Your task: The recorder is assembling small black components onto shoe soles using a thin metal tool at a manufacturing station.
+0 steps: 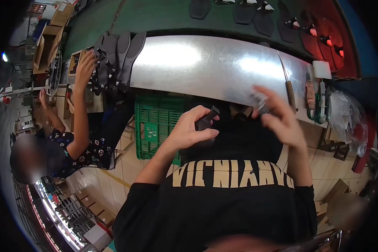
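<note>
My left hand [193,128] is closed around a small black strap-like piece [210,118], held above my lap, and its end sticks out past the fingers. My right hand [279,115] is raised near the front edge of the metal worktop [189,63] and smeared by motion. Between its thumb and index finger shows a small blurred grey thing [260,103], whose kind I cannot make out. The two hands are apart. On the worktop's left end lie several dark grey sandal soles [132,54] in an overlapping row, with small black strap parts among them.
Beyond the worktop, a green belt [155,19] carries several dark soles, some with straps. To the right lie a wooden-handled tool [290,94], a white block [321,69] and a clear plastic bag [346,113]. A green crate [155,130] stands below. A co-worker [82,109] reaches toward the soles.
</note>
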A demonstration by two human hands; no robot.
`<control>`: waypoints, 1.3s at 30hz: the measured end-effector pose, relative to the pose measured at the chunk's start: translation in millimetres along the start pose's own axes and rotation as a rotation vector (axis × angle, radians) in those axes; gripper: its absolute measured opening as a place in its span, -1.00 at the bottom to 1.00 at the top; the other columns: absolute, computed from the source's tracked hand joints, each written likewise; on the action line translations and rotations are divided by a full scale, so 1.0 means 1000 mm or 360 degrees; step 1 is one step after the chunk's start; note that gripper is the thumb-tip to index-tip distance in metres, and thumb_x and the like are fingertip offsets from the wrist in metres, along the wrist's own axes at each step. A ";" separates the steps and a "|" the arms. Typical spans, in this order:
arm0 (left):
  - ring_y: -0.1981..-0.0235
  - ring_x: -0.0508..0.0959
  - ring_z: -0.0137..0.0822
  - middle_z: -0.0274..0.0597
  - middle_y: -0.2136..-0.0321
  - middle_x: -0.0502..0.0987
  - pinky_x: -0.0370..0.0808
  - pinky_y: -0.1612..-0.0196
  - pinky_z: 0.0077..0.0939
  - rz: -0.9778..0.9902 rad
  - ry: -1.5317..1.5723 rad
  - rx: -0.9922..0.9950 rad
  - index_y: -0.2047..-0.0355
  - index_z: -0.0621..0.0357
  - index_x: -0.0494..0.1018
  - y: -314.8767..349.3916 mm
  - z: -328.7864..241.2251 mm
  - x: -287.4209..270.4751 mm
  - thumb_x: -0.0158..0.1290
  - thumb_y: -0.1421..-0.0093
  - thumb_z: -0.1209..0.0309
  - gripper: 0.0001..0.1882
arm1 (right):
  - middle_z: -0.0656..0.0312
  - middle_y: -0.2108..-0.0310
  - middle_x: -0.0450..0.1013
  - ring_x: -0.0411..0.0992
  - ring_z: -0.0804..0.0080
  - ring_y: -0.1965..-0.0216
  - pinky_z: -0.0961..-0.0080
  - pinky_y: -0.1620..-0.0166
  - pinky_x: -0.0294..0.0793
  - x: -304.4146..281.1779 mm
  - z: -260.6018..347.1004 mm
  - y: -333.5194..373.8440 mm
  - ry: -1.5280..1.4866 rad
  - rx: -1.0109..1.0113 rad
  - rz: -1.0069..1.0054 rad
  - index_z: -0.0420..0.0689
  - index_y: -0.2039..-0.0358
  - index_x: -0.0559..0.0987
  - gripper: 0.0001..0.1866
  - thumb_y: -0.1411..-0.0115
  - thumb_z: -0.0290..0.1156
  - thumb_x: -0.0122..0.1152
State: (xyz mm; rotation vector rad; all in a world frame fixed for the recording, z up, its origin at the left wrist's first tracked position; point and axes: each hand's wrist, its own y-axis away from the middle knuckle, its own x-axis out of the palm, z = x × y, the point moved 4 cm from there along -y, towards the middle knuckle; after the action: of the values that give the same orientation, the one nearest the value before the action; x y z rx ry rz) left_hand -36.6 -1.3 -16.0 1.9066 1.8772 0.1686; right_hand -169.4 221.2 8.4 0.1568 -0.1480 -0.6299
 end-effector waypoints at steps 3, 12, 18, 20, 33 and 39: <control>0.37 0.52 -0.34 -0.15 0.36 0.54 0.43 0.25 -0.49 0.0028 -0.0066 -0.0047 0.23 0.26 0.50 0.001 -0.003 0.004 0.24 0.09 0.27 -0.57 | 0.42 0.48 0.38 0.27 0.73 0.47 0.76 0.37 0.27 0.040 -0.013 -0.003 0.0151 -0.0056 0.0076 -0.06 -0.31 0.28 -0.40 -0.23 -0.52 0.01; 0.38 0.52 -0.36 -0.17 0.39 0.53 0.42 0.27 -0.49 -0.0060 -0.0185 0.0095 0.26 0.29 0.46 0.003 -0.006 0.010 0.21 0.10 0.36 -0.61 | 0.41 0.48 0.37 0.24 0.72 0.46 0.69 0.34 0.26 0.065 -0.029 0.002 -0.0117 0.0395 0.0262 -0.02 -0.31 0.29 -0.41 -0.26 -0.48 0.11; 0.38 0.51 -0.19 -0.10 0.41 0.48 0.41 0.27 -0.41 -0.0152 -0.0442 0.0298 0.28 0.30 0.45 0.004 -0.013 0.014 0.22 0.12 0.34 -0.61 | 0.35 0.24 0.47 0.26 0.71 0.40 0.69 0.28 0.31 0.065 -0.028 0.001 -0.0117 0.0336 0.0182 -0.05 -0.26 0.35 -0.47 -0.26 -0.49 0.11; 0.36 0.50 -0.16 -0.09 0.40 0.48 0.41 0.25 -0.38 -0.0148 -0.0429 0.0288 0.28 0.30 0.45 0.005 -0.015 0.014 0.23 0.12 0.34 -0.60 | 0.34 0.19 0.48 0.27 0.71 0.39 0.69 0.27 0.33 0.066 -0.029 0.001 -0.0103 0.0355 0.0186 -0.06 -0.25 0.37 -0.48 -0.26 -0.49 0.12; 0.44 0.44 -0.19 -0.11 0.46 0.43 0.35 0.35 -0.41 -0.0217 -0.0496 0.0332 0.37 0.28 0.44 0.007 -0.012 0.017 0.23 0.15 0.32 -0.64 | 0.37 0.19 0.50 0.27 0.75 0.37 0.74 0.27 0.32 0.069 -0.031 0.002 -0.0218 0.0315 0.0159 -0.09 -0.25 0.37 -0.49 -0.27 -0.52 0.07; 0.46 0.44 -0.31 -0.18 0.49 0.44 0.33 0.38 -0.47 -0.0227 -0.0309 0.0339 0.41 0.27 0.44 0.011 -0.011 0.020 0.23 0.18 0.35 -0.67 | 0.35 0.14 0.51 0.29 0.76 0.35 0.75 0.25 0.33 0.073 -0.039 0.005 -0.0192 0.0149 0.0129 -0.07 -0.27 0.36 -0.49 -0.28 -0.53 0.04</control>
State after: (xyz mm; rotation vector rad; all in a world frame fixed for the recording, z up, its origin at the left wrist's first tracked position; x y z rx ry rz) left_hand -29.8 21.2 -6.8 1.8380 1.9516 -0.2626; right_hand -100.5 185.7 -22.2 0.2019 -0.2993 -0.5517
